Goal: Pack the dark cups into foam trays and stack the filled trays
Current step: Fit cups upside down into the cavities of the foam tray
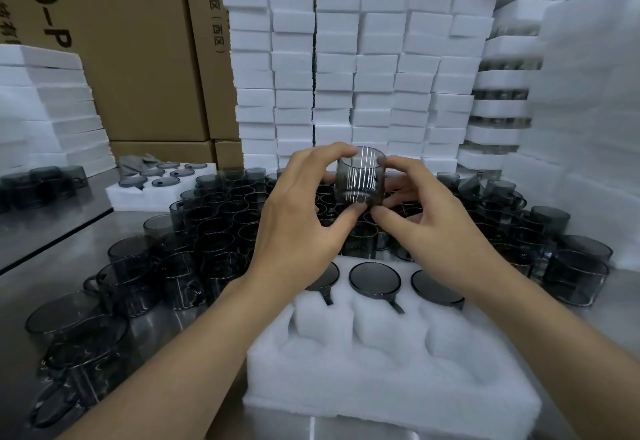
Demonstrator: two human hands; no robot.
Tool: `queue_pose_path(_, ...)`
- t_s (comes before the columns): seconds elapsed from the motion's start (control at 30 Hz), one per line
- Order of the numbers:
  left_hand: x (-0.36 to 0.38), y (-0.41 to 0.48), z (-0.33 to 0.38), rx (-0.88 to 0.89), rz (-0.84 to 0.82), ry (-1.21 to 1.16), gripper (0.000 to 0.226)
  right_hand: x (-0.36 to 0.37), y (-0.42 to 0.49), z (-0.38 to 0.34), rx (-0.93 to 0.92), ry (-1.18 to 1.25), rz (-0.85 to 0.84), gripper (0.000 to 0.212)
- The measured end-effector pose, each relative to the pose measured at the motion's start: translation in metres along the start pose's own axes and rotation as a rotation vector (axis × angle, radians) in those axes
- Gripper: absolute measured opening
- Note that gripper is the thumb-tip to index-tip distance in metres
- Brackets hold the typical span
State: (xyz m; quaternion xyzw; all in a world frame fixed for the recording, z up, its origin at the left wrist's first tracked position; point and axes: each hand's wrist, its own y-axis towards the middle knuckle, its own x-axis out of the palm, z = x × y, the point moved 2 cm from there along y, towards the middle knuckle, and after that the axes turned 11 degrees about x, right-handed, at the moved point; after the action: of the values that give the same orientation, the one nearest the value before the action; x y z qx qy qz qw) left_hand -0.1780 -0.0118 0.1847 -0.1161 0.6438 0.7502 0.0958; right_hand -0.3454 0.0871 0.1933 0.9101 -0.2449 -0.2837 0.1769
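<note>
The dark cup (360, 176) is being held up in the air at the centre of the view, with its long axis standing roughly upright. Which end is the mouth is hard to tell through the tinted glass. The left hand (294, 221) is pinching it from the 9 o'clock side, a finger over the top edge and the thumb under the bottom. The right hand (426, 225) is gripping it from 3 o'clock, fingers curled behind the wall and thumb at the base. The handle is not showing.

The foam tray (381, 387) is lying at 6 o'clock from the cup, below and nearer the person, between the two forearms. The packed cups (374, 282) are sitting bottom-up in its far row, and the near row of pockets is standing empty. Judging from that, the cup is going to have to travel down toward 6 o'clock, and both hands are about equally near.

The loose cups (221, 231) are crowding the metal table (69, 231) from 9 round to 3 o'clock. The stacked trays (346, 76) are rising at 12 o'clock, with cardboard boxes (138, 58) at 10 o'clock.
</note>
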Motion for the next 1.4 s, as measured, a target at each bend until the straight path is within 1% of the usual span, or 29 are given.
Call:
queue_pose_path(0.1, 0.001, -0.001, -0.001, 0.029, -0.047, 0.057, 0.074, -0.002, -0.003, 0.001, -0.142, -0.258, 0.07, 0.068)
queue_pose_path(0.2, 0.001, -0.002, -0.002, 0.051, -0.067, 0.089, 0.079, 0.0, -0.003, 0.002, -0.188, -0.334, 0.085, 0.066)
queue_pose_path(0.27, 0.001, -0.002, -0.002, 0.058, -0.061, 0.097, 0.08, -0.001, -0.001, 0.002, -0.197, -0.315, 0.104, 0.059)
queue_pose_path(0.33, 0.001, -0.001, -0.002, 0.03, -0.044, 0.077, 0.079, -0.002, -0.001, 0.001, -0.196, -0.225, 0.09, 0.051)
queue_pose_path(0.43, 0.002, -0.002, -0.007, -0.052, -0.039, 0.024, 0.067, -0.003, -0.002, -0.001, -0.157, -0.114, 0.028, 0.047)
queue_pose_path(0.5, 0.003, -0.004, -0.01, -0.09, -0.052, 0.005, 0.057, -0.001, -0.003, -0.001, -0.139, -0.133, 0.004, 0.045)
queue_pose_path(0.53, 0.003, -0.004, -0.01, -0.109, -0.058, -0.006, 0.055, -0.001, -0.003, 0.0, -0.133, -0.147, -0.001, 0.045)
queue_pose_path(0.67, 0.002, -0.003, -0.009, -0.161, -0.086, -0.065, 0.058, -0.001, 0.0, 0.006, -0.08, -0.158, -0.01, 0.048)
queue_pose_path(0.8, 0.002, -0.003, -0.007, -0.147, -0.097, -0.054, 0.056, 0.0, 0.003, 0.012, -0.064, -0.178, -0.017, 0.053)
queue_pose_path(0.93, 0.001, -0.002, -0.004, -0.093, -0.096, 0.023, 0.058, -0.003, 0.002, 0.009, -0.153, -0.265, 0.079, 0.069)
queue_pose_path(1.0, 0.001, -0.003, -0.002, -0.036, -0.096, 0.06, 0.059, -0.003, 0.001, 0.006, -0.217, -0.319, 0.09, 0.066)
queue_pose_path(1.07, 0.0, -0.003, 0.0, 0.013, -0.086, 0.077, 0.061, -0.003, 0.001, 0.004, -0.241, -0.293, 0.091, 0.057)
queue_pose_path(1.13, 0.0, -0.002, -0.001, 0.011, -0.076, 0.058, 0.068, -0.004, 0.001, 0.003, -0.182, -0.15, 0.042, 0.051)
queue_pose_path(1.2, 0.001, -0.003, -0.003, -0.03, -0.088, 0.008, 0.073, -0.003, 0.001, 0.003, -0.11, -0.032, -0.04, 0.051)
queue_pose_path(1.3, 0.003, -0.005, -0.004, -0.04, -0.128, -0.01, 0.065, -0.001, 0.001, 0.005, -0.053, -0.038, -0.1, 0.052)
queue_pose_path(1.4, 0.002, -0.003, -0.002, 0.038, -0.131, 0.066, 0.061, -0.003, 0.0, 0.003, -0.031, -0.039, -0.073, 0.052)
